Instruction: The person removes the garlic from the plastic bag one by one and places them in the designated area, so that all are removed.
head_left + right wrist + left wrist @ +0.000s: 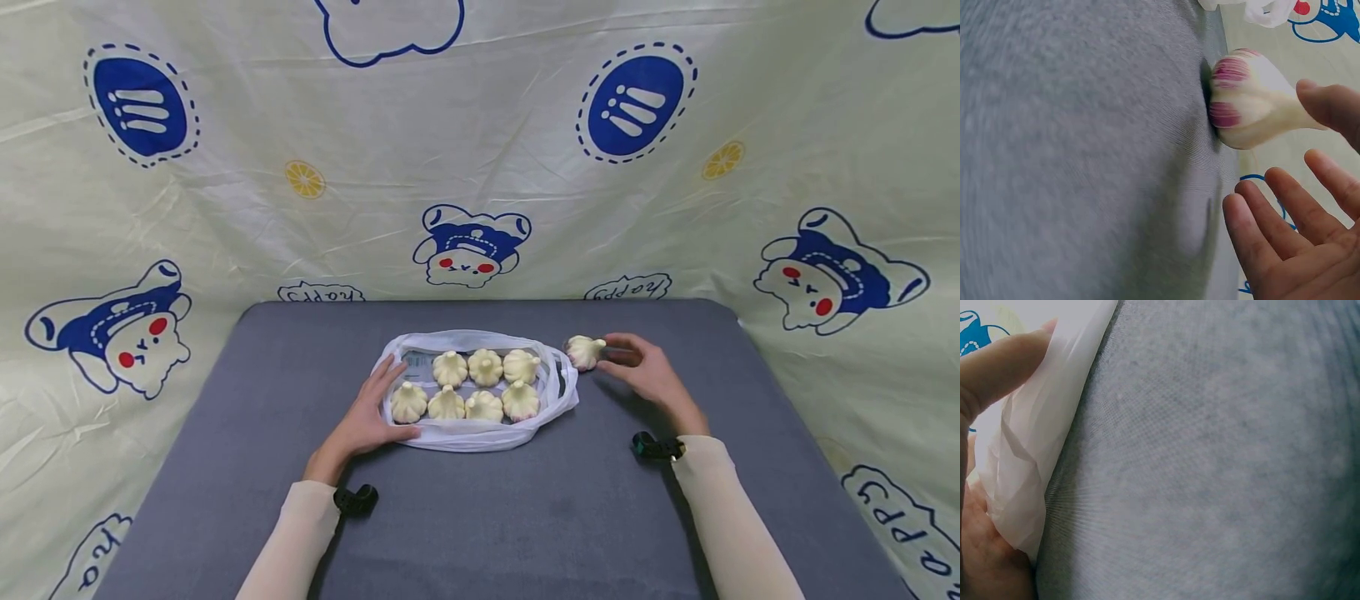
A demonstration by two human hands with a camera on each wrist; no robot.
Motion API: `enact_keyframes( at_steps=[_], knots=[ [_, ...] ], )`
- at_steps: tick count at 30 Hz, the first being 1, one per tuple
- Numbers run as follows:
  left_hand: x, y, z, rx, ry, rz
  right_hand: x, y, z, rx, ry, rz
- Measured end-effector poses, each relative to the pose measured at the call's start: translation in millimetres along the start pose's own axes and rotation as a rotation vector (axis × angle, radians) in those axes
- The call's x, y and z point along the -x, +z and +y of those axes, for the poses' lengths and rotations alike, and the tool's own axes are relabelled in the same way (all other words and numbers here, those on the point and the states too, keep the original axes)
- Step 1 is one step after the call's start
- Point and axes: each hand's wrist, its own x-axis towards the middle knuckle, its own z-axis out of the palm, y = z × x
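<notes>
A white plastic bag (pixel 480 437) lies spread on the table with its mouth open upward. Inside sit several garlic bulbs (pixel 484 367) in two rows, necks mostly upward. My left hand (pixel 369 417) holds the bag's left end, thumb over the near rim and fingers along the far left rim; the left wrist view shows the thumb against the white plastic (pixel 1054 431). Right of the bag, another garlic bulb (pixel 1250 103) with purple streaks lies on the table, neck toward my right hand (pixel 651 379). The right thumb overlaps its neck, while the other fingers are extended and apart from it.
A grey cloth covers the table (pixel 517 525). Behind and at both sides hangs a pale curtain (pixel 510 125) with blue cartoon prints. Black wrist cameras (pixel 356 500) are strapped to both wrists.
</notes>
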Motion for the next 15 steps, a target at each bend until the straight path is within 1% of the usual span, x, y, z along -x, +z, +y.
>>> enact_keyframes(
  at_steps=[6,9,15],
  knots=[
    [-1.2,0.5,0.5,0.001,0.008,-0.004,5.4,-9.1,-10.5,0.066,0.004,-0.027],
    [-0.8,0.3,0.3,0.003,0.008,-0.005,7.1,-10.9,-18.8,0.106,0.001,-0.04],
    [0.7,0.1,0.0,-0.006,0.009,-0.005,9.2,-11.9,-36.6,0.14,-0.022,-0.063]
  ],
)
